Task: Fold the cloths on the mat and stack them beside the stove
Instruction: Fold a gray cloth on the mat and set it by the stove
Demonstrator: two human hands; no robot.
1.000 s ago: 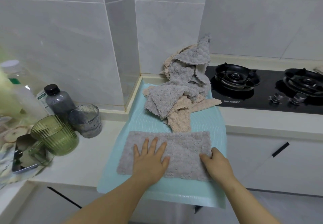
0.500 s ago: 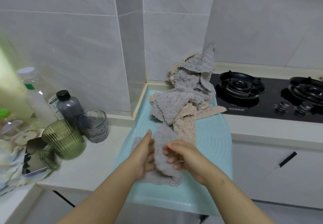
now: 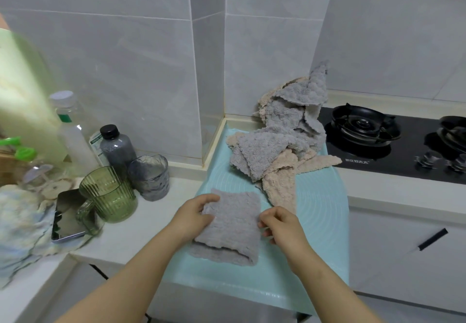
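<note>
A grey cloth (image 3: 233, 227) lies folded into a small square on the near part of the light-blue mat (image 3: 317, 209). My left hand (image 3: 194, 215) grips its upper left edge, fingers curled over the fabric. My right hand (image 3: 280, 223) pinches the cloth's right edge. Behind them a loose pile of grey and beige cloths (image 3: 282, 136) covers the far end of the mat and leans against the wall corner, next to the black gas stove (image 3: 393, 143).
On the counter to the left stand a green ribbed glass (image 3: 108, 194), a grey glass (image 3: 150, 176), a dark bottle (image 3: 116, 146), a clear bottle (image 3: 73, 131) and a phone (image 3: 68, 218). White cabinet fronts with a black handle (image 3: 432, 239) sit below the stove.
The grey cloth lay spread long under both hands; they lifted it, folded it in half sideways, and it now rests as a smaller square. The camera has shifted right.
</note>
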